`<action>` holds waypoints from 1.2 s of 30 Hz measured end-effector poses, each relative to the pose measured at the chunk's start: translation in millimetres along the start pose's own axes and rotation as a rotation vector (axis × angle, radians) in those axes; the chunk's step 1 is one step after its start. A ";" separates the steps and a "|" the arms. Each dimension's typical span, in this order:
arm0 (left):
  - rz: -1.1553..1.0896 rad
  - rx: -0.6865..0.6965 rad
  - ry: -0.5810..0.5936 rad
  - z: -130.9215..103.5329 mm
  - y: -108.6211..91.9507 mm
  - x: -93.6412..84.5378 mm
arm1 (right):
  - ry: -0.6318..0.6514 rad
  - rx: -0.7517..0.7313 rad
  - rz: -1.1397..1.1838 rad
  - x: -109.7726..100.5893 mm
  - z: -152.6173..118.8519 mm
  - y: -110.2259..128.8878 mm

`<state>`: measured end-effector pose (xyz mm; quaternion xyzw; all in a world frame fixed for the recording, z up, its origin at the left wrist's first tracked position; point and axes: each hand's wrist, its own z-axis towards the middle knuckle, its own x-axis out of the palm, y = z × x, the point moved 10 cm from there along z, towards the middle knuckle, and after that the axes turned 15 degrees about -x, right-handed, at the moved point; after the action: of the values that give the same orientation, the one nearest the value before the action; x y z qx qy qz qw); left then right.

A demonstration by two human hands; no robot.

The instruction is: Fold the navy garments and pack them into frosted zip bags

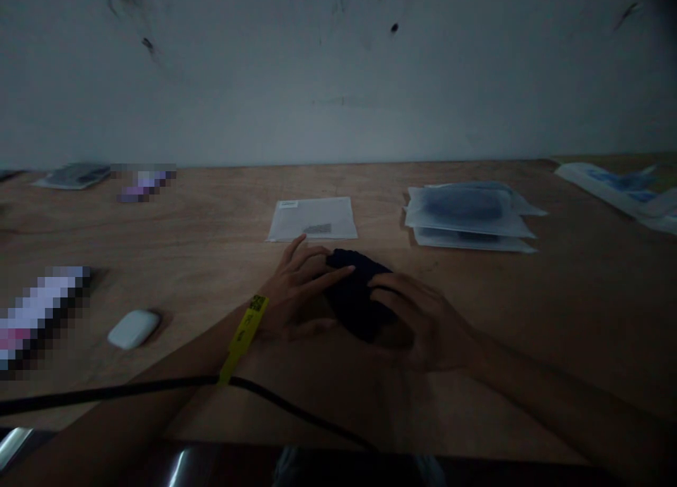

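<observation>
A dark, soft-looking item point(357, 297), probably fabric, lies on the wooden table between my hands. My left hand point(304, 282) rests at its left side, fingers spread, with one finger lying across its top. On the right, my right hand point(417, 314) touches the item with bent fingers over its edge; its thumb is hard to make out in the dim light. Just beyond my left hand lies a flat white translucent bag point(314, 218) with a small label and a printed patch. A yellow tag point(246, 335) is around my left wrist.
Several translucent bags with dark contents point(468, 216) are stacked at the back right. Beyond them is blue-and-white plastic packaging point(624, 191). A white case point(134, 329) and a blurred phone-like object point(42, 314) lie left. A black cable point(132, 388) crosses in front.
</observation>
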<state>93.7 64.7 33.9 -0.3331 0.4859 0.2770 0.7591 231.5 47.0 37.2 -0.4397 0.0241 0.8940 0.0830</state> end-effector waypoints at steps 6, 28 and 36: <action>-0.211 0.071 -0.014 -5.7 -11.2 -6.6 | 0.143 0.033 -0.156 7.4 0.9 -4.5; 0.239 -0.274 -0.068 -3.0 59.6 14.6 | 0.195 -0.322 -0.122 7.5 6.6 31.2; 0.093 -0.089 -0.161 -1.1 28.8 3.4 | 0.163 -0.367 -0.051 12.0 1.8 41.2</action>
<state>72.9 82.2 23.6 -0.3202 0.4253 0.3589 0.7666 215.9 8.1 27.6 -0.5187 -0.1440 0.8425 0.0218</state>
